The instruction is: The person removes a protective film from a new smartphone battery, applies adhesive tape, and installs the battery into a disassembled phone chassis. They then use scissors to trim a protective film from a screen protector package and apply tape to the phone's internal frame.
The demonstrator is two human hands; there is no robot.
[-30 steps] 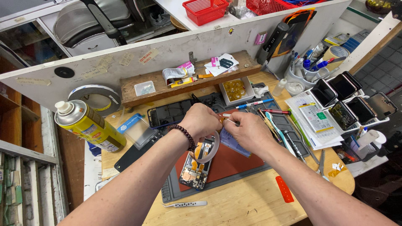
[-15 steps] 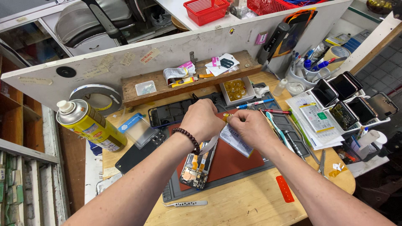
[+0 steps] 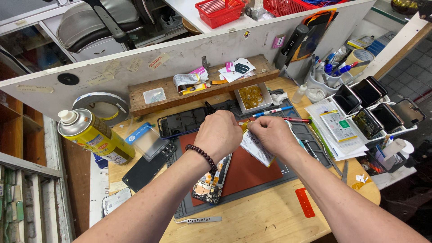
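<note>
Left hand [image 3: 219, 133] curled nearly shut, bead bracelet [image 3: 202, 155] on the wrist, fingertips pinched on a small yellowish piece [image 3: 245, 125] between both hands. Right hand [image 3: 271, 134] also curled tight, meeting the left at that piece, and holding a flat white battery [image 3: 256, 149] that hangs tilted under the fingers, above the red mat [image 3: 245, 173]. Exact finger grip hidden by the knuckles.

Left to right around them: yellow spray can [image 3: 94, 137] lying tilted at the tabletop's left edge, tape roll [image 3: 101, 105] behind it, black back cover [image 3: 145, 168], opened phone [image 3: 212, 182] on the mat partly under the left forearm, metal tweezers [image 3: 198, 219] near the front edge, red pen [image 3: 294, 119] just past the right hand, papers [image 3: 335, 130], row of dark phones [image 3: 375, 105] far right. Wooden tabletop [image 3: 265, 216].
</note>
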